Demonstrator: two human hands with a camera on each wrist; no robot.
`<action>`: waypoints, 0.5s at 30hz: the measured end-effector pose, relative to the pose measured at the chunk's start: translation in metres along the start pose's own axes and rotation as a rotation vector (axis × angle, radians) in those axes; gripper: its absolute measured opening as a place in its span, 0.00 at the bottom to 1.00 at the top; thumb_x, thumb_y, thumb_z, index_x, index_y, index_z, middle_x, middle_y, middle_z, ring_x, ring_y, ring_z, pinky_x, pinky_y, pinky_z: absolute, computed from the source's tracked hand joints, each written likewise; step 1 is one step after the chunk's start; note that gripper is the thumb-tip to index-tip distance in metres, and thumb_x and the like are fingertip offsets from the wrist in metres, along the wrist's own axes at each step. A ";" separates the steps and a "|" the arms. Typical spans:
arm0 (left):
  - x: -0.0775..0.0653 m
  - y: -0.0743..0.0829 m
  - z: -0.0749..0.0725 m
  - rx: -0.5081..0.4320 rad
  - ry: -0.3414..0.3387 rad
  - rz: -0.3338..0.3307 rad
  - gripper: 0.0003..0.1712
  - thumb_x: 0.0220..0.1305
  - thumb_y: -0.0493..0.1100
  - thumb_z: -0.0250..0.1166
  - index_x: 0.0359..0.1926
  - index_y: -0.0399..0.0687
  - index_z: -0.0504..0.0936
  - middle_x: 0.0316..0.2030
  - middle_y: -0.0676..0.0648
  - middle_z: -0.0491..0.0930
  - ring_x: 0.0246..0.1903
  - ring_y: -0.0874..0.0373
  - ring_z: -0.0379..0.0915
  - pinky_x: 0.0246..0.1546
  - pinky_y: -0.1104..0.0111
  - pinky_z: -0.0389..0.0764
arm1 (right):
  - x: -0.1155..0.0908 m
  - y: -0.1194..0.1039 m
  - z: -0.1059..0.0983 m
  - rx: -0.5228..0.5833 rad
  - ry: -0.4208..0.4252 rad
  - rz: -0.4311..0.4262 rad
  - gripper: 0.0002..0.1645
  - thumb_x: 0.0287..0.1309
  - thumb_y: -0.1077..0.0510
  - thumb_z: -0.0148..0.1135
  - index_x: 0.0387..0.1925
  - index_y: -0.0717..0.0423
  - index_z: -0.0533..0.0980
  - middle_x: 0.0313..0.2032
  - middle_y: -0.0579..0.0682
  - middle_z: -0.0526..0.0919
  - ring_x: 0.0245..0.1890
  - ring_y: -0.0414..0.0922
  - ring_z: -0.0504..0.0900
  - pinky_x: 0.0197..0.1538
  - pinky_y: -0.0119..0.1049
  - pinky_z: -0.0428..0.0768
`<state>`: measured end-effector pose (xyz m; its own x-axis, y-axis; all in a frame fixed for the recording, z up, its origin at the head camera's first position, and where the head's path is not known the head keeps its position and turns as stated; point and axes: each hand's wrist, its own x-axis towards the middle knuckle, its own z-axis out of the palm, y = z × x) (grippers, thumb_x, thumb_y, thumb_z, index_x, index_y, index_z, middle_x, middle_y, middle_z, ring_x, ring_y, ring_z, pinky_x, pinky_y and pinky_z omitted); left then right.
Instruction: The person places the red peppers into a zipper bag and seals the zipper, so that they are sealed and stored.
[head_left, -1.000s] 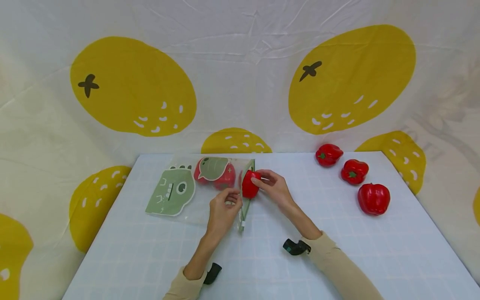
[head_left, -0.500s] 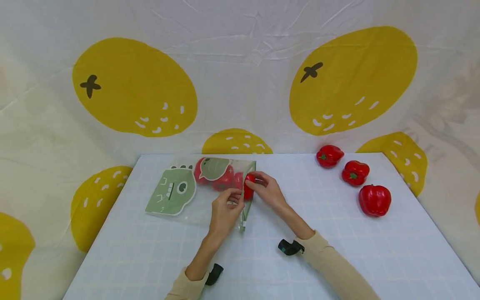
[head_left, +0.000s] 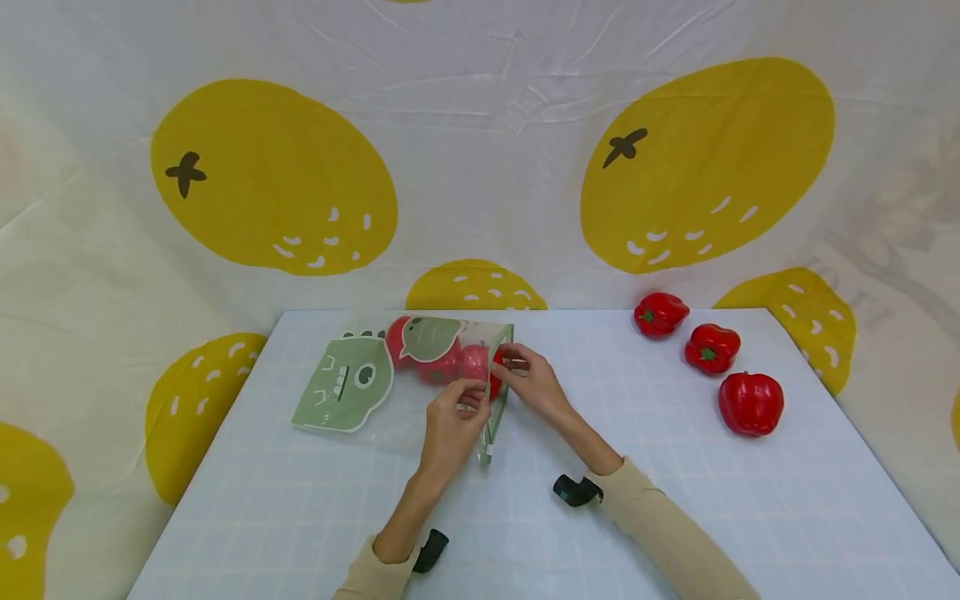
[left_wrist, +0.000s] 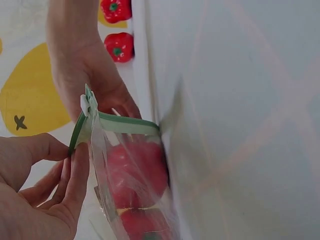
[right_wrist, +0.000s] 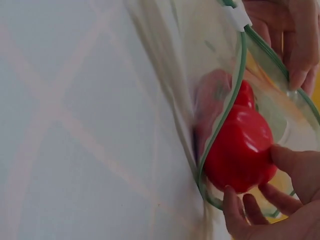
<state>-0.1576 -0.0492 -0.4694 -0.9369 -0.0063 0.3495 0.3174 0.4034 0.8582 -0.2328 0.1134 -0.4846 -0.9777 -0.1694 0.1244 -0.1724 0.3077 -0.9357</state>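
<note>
A clear zip bag (head_left: pixel 405 421) with green cartoon prints lies on the table, its green-edged mouth facing right. Through the plastic show several red bell peppers (head_left: pixel 440 367). My left hand (head_left: pixel 453 429) pinches one side of the mouth between thumb and fingers, holding it apart from the other side in the right wrist view. At the opening, my right hand (head_left: pixel 534 385) holds a red bell pepper (right_wrist: pixel 240 150) by its outer end, thumb on one side and fingertips on the other. Most of that pepper sits inside the bag. A white slider (right_wrist: pixel 237 17) is at one end of the zip.
Three more red bell peppers stand apart on the right of the table: one at the back (head_left: pixel 661 315), one in the middle (head_left: pixel 712 348) and one nearest me (head_left: pixel 751 404). Behind the table (head_left: pixel 637 550) hangs a pale cloth (head_left: pixel 480 167) printed with yellow fruit.
My right hand has moved left, pushing the pepper from the mouth deeper into the bag. The peppers inside have shifted slightly left. My left hand keeps its pinch on the edge.
</note>
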 end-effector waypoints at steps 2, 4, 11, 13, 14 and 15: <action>0.000 0.000 0.000 -0.008 0.000 0.002 0.11 0.61 0.29 0.70 0.46 0.37 0.85 0.36 0.45 0.84 0.34 0.55 0.82 0.36 0.71 0.86 | 0.001 0.000 0.001 -0.030 0.027 0.008 0.25 0.66 0.58 0.68 0.61 0.63 0.77 0.53 0.62 0.82 0.54 0.59 0.82 0.56 0.48 0.83; 0.000 0.000 0.000 -0.013 -0.001 0.002 0.11 0.61 0.30 0.70 0.45 0.37 0.85 0.36 0.46 0.84 0.34 0.55 0.82 0.36 0.72 0.86 | 0.002 -0.001 0.003 -0.040 0.047 0.018 0.24 0.65 0.59 0.67 0.60 0.64 0.78 0.49 0.62 0.83 0.50 0.59 0.83 0.51 0.44 0.84; 0.000 -0.001 0.001 -0.039 0.015 0.057 0.09 0.60 0.28 0.68 0.43 0.34 0.85 0.34 0.42 0.84 0.32 0.53 0.83 0.34 0.68 0.87 | 0.006 -0.003 0.010 -0.027 0.027 0.075 0.22 0.63 0.61 0.65 0.57 0.67 0.77 0.46 0.60 0.83 0.47 0.55 0.84 0.43 0.35 0.82; 0.000 -0.002 0.001 -0.044 0.018 0.070 0.09 0.60 0.27 0.68 0.43 0.33 0.85 0.34 0.41 0.84 0.32 0.53 0.83 0.34 0.68 0.87 | 0.008 -0.003 0.012 -0.020 0.015 0.076 0.21 0.62 0.63 0.65 0.56 0.66 0.78 0.46 0.60 0.83 0.46 0.55 0.84 0.43 0.35 0.82; 0.000 -0.002 0.001 -0.046 0.018 0.073 0.09 0.60 0.27 0.68 0.43 0.33 0.85 0.34 0.41 0.84 0.32 0.52 0.83 0.34 0.67 0.87 | 0.008 -0.004 0.012 -0.015 0.008 0.076 0.21 0.62 0.63 0.64 0.56 0.66 0.78 0.46 0.60 0.83 0.46 0.54 0.84 0.43 0.35 0.82; 0.000 -0.002 0.001 -0.046 0.017 0.073 0.10 0.59 0.27 0.68 0.43 0.32 0.85 0.34 0.42 0.84 0.32 0.52 0.83 0.34 0.67 0.87 | 0.008 -0.004 0.013 -0.007 -0.001 0.077 0.22 0.62 0.63 0.64 0.57 0.65 0.78 0.47 0.60 0.83 0.46 0.54 0.84 0.43 0.35 0.82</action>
<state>-0.1585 -0.0491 -0.4715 -0.9086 0.0061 0.4177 0.3915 0.3611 0.8463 -0.2384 0.0988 -0.4841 -0.9879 -0.1460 0.0519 -0.0976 0.3265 -0.9401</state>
